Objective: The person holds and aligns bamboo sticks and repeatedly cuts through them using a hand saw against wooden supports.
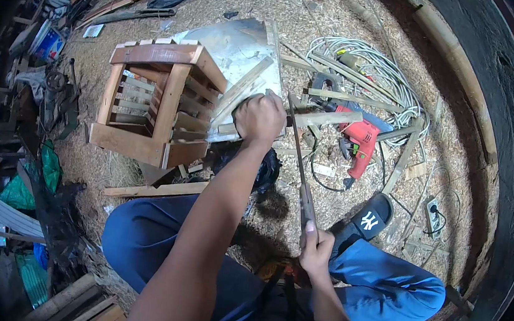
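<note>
My left hand is closed in a fist over a wooden strip, part of which sticks out to the right. My right hand grips the handle of what looks like a handsaw, seen almost edge-on. Its long thin blade points away from me and crosses the strip just right of my left fist. Under the left hand lies a pale, stained board with another wooden strip on it. To the left stands a slatted wooden frame, like a small crate.
A red power drill lies right of the strip, near a coiled pale cable. A socket block with a plug sits farther right. My sandalled foot is close to the saw. Wood shavings cover the ground; clutter lines the left.
</note>
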`<move>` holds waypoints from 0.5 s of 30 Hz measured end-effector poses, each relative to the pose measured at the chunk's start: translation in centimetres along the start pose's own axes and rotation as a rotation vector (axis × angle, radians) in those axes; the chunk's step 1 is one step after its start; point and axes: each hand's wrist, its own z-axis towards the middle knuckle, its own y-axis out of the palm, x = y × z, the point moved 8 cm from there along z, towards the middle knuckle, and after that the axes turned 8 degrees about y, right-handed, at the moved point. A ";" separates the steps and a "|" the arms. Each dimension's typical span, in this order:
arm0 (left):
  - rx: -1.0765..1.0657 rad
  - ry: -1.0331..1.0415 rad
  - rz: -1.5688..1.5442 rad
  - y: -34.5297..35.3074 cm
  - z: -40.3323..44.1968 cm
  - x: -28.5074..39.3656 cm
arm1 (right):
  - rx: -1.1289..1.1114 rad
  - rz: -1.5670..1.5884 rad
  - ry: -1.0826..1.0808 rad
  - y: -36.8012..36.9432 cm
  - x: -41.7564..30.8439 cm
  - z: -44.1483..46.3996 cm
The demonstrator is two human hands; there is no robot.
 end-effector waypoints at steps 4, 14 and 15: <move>0.009 0.012 0.011 0.2 0.0 0.0 | 0.050 -0.121 -0.072 1.9 -1.5 6.2; 0.029 0.032 -0.023 -0.3 0.0 0.4 | 0.024 -0.064 0.021 0.3 -0.6 1.5; 0.030 0.038 -0.026 -0.3 0.2 0.6 | 0.036 -0.147 0.003 0.7 -1.2 3.3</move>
